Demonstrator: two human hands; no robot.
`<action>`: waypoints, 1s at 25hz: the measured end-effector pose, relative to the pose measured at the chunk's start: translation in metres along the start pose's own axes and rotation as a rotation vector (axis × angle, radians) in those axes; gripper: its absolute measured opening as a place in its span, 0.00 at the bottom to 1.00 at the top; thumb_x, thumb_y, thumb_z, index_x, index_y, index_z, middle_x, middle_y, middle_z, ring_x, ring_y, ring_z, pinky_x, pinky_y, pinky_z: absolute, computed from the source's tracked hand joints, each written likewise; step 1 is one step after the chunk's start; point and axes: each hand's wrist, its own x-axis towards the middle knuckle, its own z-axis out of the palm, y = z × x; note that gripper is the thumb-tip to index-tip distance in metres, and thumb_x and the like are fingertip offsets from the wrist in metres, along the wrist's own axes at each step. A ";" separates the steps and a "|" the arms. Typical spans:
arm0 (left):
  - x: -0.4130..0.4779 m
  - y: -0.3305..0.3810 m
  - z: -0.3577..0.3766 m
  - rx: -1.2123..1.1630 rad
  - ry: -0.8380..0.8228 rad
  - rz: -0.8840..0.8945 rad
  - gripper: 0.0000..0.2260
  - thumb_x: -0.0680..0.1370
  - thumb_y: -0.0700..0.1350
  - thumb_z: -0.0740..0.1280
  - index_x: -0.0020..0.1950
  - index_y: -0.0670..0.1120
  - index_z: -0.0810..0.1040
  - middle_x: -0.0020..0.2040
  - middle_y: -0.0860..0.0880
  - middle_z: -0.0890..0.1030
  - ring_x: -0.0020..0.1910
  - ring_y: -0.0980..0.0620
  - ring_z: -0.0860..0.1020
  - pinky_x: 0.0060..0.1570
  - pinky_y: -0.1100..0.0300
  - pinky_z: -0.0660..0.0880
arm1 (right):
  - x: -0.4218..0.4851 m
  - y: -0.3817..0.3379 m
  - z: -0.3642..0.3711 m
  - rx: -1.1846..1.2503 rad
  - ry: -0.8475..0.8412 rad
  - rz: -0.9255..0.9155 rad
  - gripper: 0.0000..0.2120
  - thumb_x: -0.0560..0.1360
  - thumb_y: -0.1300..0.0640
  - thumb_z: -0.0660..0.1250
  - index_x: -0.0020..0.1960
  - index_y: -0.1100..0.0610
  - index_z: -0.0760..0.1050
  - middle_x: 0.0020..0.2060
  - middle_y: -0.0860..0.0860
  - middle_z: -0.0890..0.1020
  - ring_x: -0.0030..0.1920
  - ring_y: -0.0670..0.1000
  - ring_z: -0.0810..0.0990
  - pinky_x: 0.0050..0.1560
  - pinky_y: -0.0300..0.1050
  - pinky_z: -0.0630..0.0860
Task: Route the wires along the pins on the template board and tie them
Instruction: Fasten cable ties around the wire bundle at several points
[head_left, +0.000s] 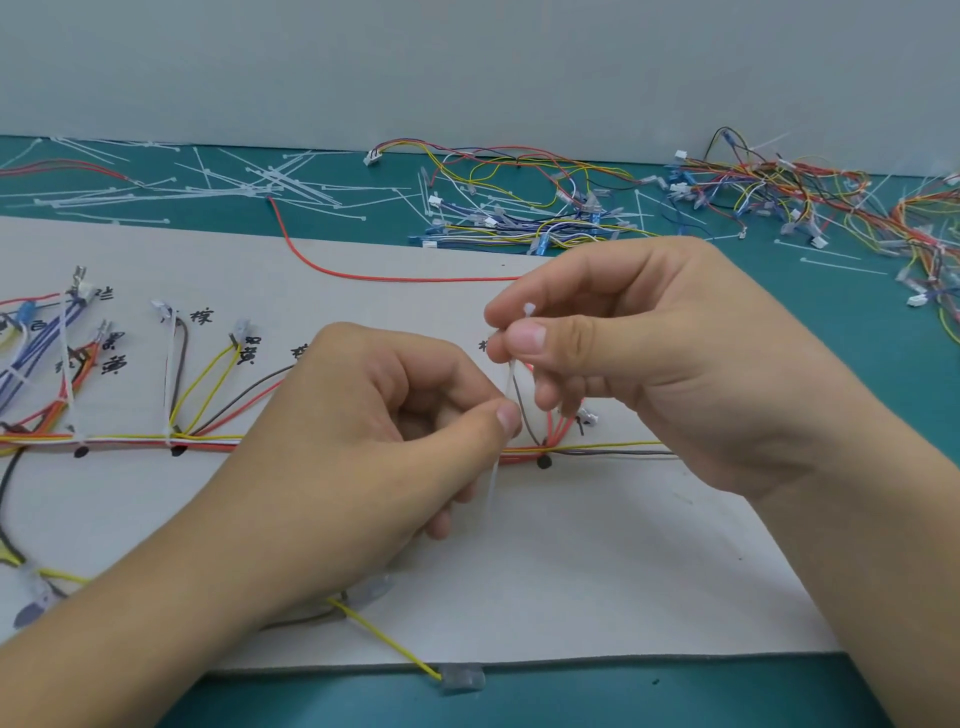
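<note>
A white template board (571, 571) with handwritten labels lies on the green table. A bundle of coloured wires (208, 441) runs horizontally across it past black pin marks (543, 461). Between my two hands stands a white cable tie (506, 384), nearly upright above the bundle. My right hand (649, 358) pinches its upper end, just below the small head. My left hand (374, 441) pinches the strap lower down with thumb and fingers; the tail hangs below. Two earlier ties (169, 364) stick up from the bundle at the left.
Loose white cable ties (249, 182) are scattered at the back left. Piles of spare wire harnesses (545, 208) lie at the back middle and at the back right (831, 197). A loose red wire (363, 273) crosses the board's top. A yellow wire (395, 647) overhangs the front edge.
</note>
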 end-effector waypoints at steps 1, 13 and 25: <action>0.000 0.000 0.000 0.001 -0.001 0.000 0.06 0.73 0.47 0.71 0.37 0.49 0.85 0.23 0.48 0.78 0.18 0.54 0.74 0.23 0.68 0.69 | 0.000 0.000 0.000 -0.005 -0.002 -0.004 0.05 0.70 0.62 0.74 0.45 0.56 0.87 0.39 0.55 0.87 0.30 0.50 0.80 0.32 0.45 0.76; 0.004 -0.002 -0.008 0.232 0.069 0.054 0.05 0.73 0.53 0.70 0.45 0.58 0.86 0.30 0.51 0.81 0.27 0.44 0.76 0.26 0.66 0.67 | 0.004 0.002 -0.002 -0.049 0.260 -0.117 0.07 0.71 0.67 0.76 0.45 0.57 0.87 0.37 0.57 0.87 0.33 0.51 0.81 0.35 0.43 0.78; 0.000 -0.005 -0.006 0.718 -0.008 0.126 0.04 0.75 0.56 0.72 0.44 0.61 0.87 0.30 0.58 0.80 0.32 0.58 0.75 0.34 0.56 0.76 | 0.016 0.010 -0.010 -0.429 0.383 -0.102 0.09 0.73 0.68 0.75 0.43 0.54 0.86 0.31 0.52 0.85 0.30 0.48 0.83 0.40 0.52 0.84</action>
